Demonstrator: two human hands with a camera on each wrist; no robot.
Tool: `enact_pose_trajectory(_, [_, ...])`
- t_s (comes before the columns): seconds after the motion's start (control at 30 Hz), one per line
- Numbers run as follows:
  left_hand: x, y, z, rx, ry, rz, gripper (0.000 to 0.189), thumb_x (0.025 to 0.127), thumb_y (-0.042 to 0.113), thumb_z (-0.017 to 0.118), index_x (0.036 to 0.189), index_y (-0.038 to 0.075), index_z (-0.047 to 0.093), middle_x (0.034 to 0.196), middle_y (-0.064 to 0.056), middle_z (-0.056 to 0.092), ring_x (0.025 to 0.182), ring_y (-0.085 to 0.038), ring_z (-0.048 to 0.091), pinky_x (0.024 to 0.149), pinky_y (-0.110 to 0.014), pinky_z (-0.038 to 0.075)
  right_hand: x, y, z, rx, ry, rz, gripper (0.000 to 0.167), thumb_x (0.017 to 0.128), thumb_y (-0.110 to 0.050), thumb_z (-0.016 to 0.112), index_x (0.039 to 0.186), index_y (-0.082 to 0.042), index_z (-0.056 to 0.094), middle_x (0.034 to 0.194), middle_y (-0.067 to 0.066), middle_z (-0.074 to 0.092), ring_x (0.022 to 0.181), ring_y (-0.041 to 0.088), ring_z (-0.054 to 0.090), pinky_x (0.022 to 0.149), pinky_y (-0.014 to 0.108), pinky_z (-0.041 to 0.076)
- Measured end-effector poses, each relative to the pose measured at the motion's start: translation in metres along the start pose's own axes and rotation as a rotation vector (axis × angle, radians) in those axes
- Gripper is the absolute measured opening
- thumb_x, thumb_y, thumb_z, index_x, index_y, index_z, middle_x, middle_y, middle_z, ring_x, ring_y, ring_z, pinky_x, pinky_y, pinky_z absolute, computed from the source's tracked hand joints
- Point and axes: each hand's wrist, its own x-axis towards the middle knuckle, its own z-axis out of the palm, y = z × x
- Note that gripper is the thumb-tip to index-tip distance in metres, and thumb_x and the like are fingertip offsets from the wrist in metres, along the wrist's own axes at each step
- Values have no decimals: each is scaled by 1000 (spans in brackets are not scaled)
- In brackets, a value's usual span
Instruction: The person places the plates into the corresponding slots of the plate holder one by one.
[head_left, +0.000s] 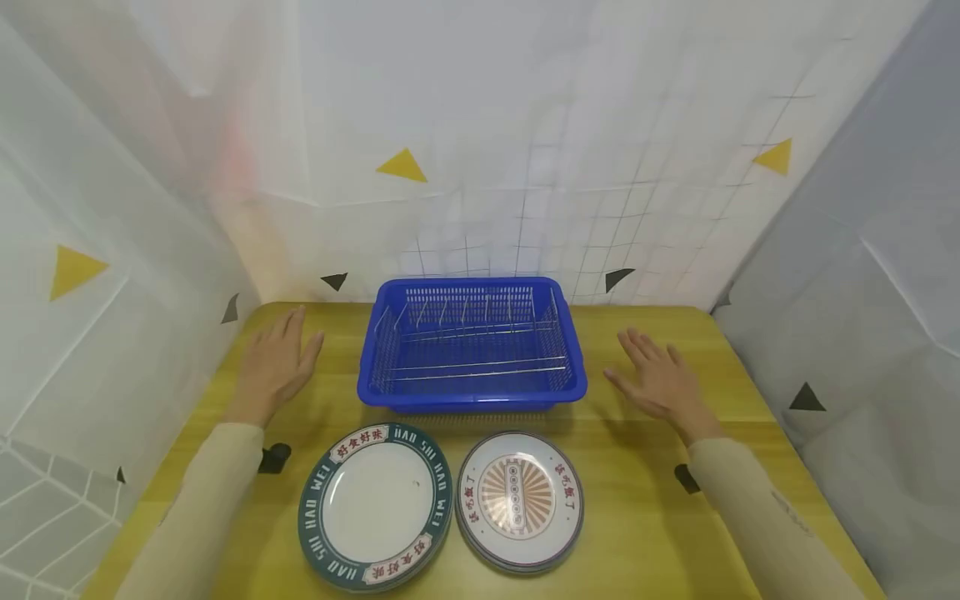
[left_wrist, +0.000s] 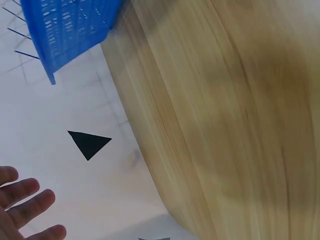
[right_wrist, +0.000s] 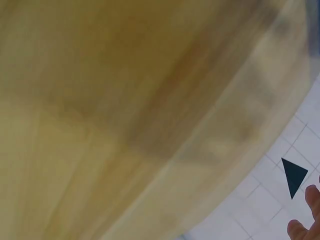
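Observation:
My left hand [head_left: 274, 364] hovers over the table left of a blue plastic basket [head_left: 471, 406], its fingers extended and holding nothing. On the basket's other side my right hand [head_left: 657, 379] is also held above the table with spread fingers and nothing in it. A wire dish rack [head_left: 480, 368] sits inside the basket. Nearer to me lies a stack of large white plates with green rims [head_left: 377, 500]. Just right of it is a stack of smaller plates [head_left: 519, 502] with an orange sunburst. The left wrist view shows left fingertips [left_wrist: 32, 207] apart from the basket.
The wooden table [head_left: 637, 508] is enclosed by white sheeting [head_left: 465, 100] at the back and both sides. Yellow and black triangles mark the sheets. The basket stands close to the table's back edge, and both plate stacks lie toward the front.

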Motion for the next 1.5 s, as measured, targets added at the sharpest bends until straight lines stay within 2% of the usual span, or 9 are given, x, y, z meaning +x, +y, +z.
enact_pose_trajectory(0.13, [-6,4,0,-51,27,2,68,105,45,29,148,-7,30,147,-31,38,133,-50,38,109,-63,32,-3,-5,5,31,14,-11,80,98,-63,33,157,-11,18,163,15,17,148,39,19,120,62,8])
enact_pose_trajectory(0.23, [-13,6,2,-82,49,7,66,105,44,30,148,-6,31,147,-30,39,132,-50,39,108,-64,34,-5,-11,9,104,47,-26,76,100,-58,35,156,-10,20,162,16,20,148,39,20,120,61,10])
enact_pose_trajectory(0.43, [-28,12,6,-148,60,7,65,104,44,32,151,-1,29,148,-29,39,133,-49,39,109,-63,33,-5,-28,14,399,121,-130,59,106,-36,36,153,-2,26,158,21,28,144,44,28,117,62,20])
enact_pose_trajectory(0.6, [-42,15,9,-172,53,-2,64,105,42,33,151,-1,28,149,-28,38,135,-48,37,110,-63,32,-6,-44,18,654,57,-145,54,107,-31,32,155,-7,23,160,18,26,145,44,24,116,64,20])
enact_pose_trajectory(0.9, [-64,16,16,-201,54,-9,61,105,40,36,151,2,30,149,-26,39,135,-48,38,109,-64,33,3,-51,36,925,42,-125,55,108,-32,29,156,-7,20,161,16,23,150,38,16,119,62,13])
enact_pose_trajectory(1.07, [-78,16,21,-226,28,-40,61,104,40,37,153,4,28,149,-27,39,134,-49,39,107,-66,34,5,-53,45,1008,7,-146,55,108,-31,28,156,-5,19,161,18,22,150,38,15,120,62,10])
enact_pose_trajectory(1.23, [-88,15,27,-247,-3,-67,61,105,42,35,152,4,30,149,-26,39,134,-49,39,107,-66,34,4,-56,52,1048,-24,-91,59,108,-36,26,156,-3,17,160,21,22,149,39,14,120,61,9])
enact_pose_trajectory(1.37, [-97,15,32,-277,-12,-75,59,105,42,37,151,6,33,151,-24,39,136,-48,38,108,-66,32,4,-58,57,1066,-21,-83,60,108,-36,23,155,1,16,157,25,26,146,42,22,120,60,12])
enact_pose_trajectory(1.5, [-105,18,37,-305,8,-54,53,105,36,39,146,3,42,146,-23,46,133,-47,42,107,-64,34,2,-59,60,1067,-10,-99,59,109,-33,20,154,4,13,156,28,27,143,43,28,119,54,20])
